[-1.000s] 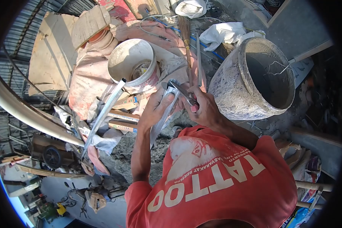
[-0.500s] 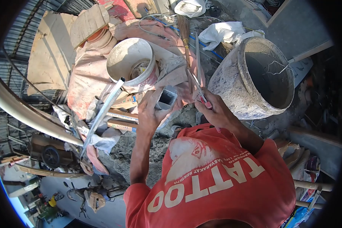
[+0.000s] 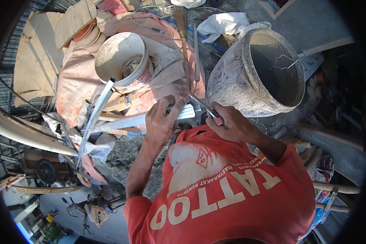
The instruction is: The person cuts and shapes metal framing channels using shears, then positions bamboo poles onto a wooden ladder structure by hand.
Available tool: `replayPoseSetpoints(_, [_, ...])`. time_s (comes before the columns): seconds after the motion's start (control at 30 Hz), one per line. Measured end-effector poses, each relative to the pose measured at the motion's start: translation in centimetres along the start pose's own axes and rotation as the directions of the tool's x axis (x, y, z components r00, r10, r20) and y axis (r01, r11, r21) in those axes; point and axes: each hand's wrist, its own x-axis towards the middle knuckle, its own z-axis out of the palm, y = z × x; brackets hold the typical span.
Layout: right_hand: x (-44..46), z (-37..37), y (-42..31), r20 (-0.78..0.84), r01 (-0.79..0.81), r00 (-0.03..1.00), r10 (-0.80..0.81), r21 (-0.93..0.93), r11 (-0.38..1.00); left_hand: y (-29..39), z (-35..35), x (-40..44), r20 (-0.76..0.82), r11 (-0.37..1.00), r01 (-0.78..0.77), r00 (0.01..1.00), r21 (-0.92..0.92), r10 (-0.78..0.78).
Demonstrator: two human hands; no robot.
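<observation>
A shiny metal profile (image 3: 134, 120) lies across the middle, its ribbed end pointing right. My left hand (image 3: 162, 122) is wrapped round it near that end. Just right of the profile's end, my right hand (image 3: 230, 123) is closed round metal snips (image 3: 218, 120) with a pinkish-red grip. The blades of the snips point up and left, close to the profile's end; whether they touch it I cannot tell. A second metal strip (image 3: 97, 114) slants at the left, passing near the far end of the held profile.
A pale bucket (image 3: 99, 61) stands on pinkish cloth ahead. At the right is a large cement-crusted tub (image 3: 232, 81) with a wire inside. A straw broom (image 3: 180, 18), a white sack (image 3: 223, 24) and a thin metal bar (image 3: 196, 53) lie beyond.
The profile has swung from upright, open end towards me, to lying sideways. My left hand has turned with it, and my right hand keeps the snips near its end. The view has shifted right.
</observation>
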Motion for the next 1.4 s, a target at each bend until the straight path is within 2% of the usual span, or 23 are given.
replayPoseSetpoints(0.1, [-0.3,-0.2,0.3,0.032,-0.066,0.997,0.067,-0.007,0.998,0.2,0.5,-0.2,-0.016,0.998,-0.018,1.000,0.055,0.019])
replayPoseSetpoints(0.2, [-0.2,-0.2,0.5,0.020,-0.054,0.998,0.055,-0.050,0.997,0.4,0.5,0.0,0.019,0.994,-0.009,1.000,0.112,0.007])
replayPoseSetpoints(0.27, [-0.1,0.1,0.7,-0.009,0.000,1.000,-0.001,-0.101,0.995,0.3,0.4,-0.1,0.019,0.984,-0.056,0.998,0.167,0.054])
replayPoseSetpoints(0.5, [0.4,0.7,1.6,-0.005,0.003,1.000,-0.004,-0.103,0.995,0.2,0.3,-0.1,0.027,0.988,-0.049,0.999,0.143,0.046])
replayPoseSetpoints(0.77, [0.6,1.3,1.8,-0.028,0.009,1.000,-0.010,-0.019,1.000,0.0,0.0,-0.1,0.031,0.993,-0.008,1.000,0.116,0.005])
replayPoseSetpoints(1.17, [0.7,1.0,1.4,0.004,0.047,0.999,-0.048,0.071,0.996,-0.4,-0.2,-0.5,0.035,0.991,-0.049,0.998,0.126,0.044])
replayPoseSetpoints(1.4, [1.0,1.6,1.9,0.006,0.070,0.998,-0.070,0.063,0.996,-0.6,-0.2,-0.7,0.031,0.993,-0.044,0.999,0.114,0.041])
